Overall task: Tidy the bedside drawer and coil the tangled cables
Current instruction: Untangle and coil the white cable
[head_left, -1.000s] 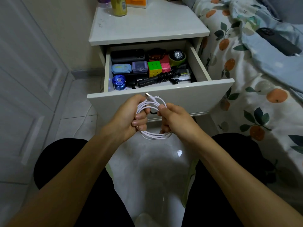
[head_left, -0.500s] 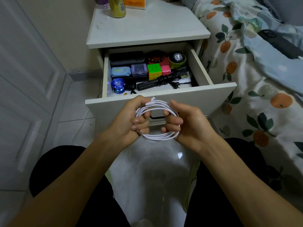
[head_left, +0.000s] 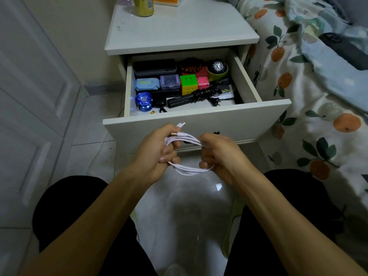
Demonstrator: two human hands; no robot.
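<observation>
A white cable (head_left: 187, 169), wound into a flat coil of several loops, hangs in front of the open bedside drawer (head_left: 199, 124). My left hand (head_left: 157, 152) grips the coil's left side, and both plug ends stick up beside its thumb. My right hand (head_left: 221, 154) grips the coil's right side with curled fingers. Inside the drawer lie a black power strip with its black cord bundled (head_left: 199, 95), a colour cube (head_left: 188, 83), a blue yo-yo (head_left: 143, 100), a watch (head_left: 217, 66), a bead bracelet and small boxes.
The white nightstand top (head_left: 179, 30) carries a yellow can (head_left: 143, 5) and an orange box at the back. A bed with fruit-print bedding (head_left: 310, 96) lies on the right, a dark phone (head_left: 342, 46) on it. White panelled doors stand at the left. My knees flank the tiled floor.
My hands drew the round coil out sideways into a flatter oval, the right hand sliding right along the loops. The plug ends now stick up by my left thumb.
</observation>
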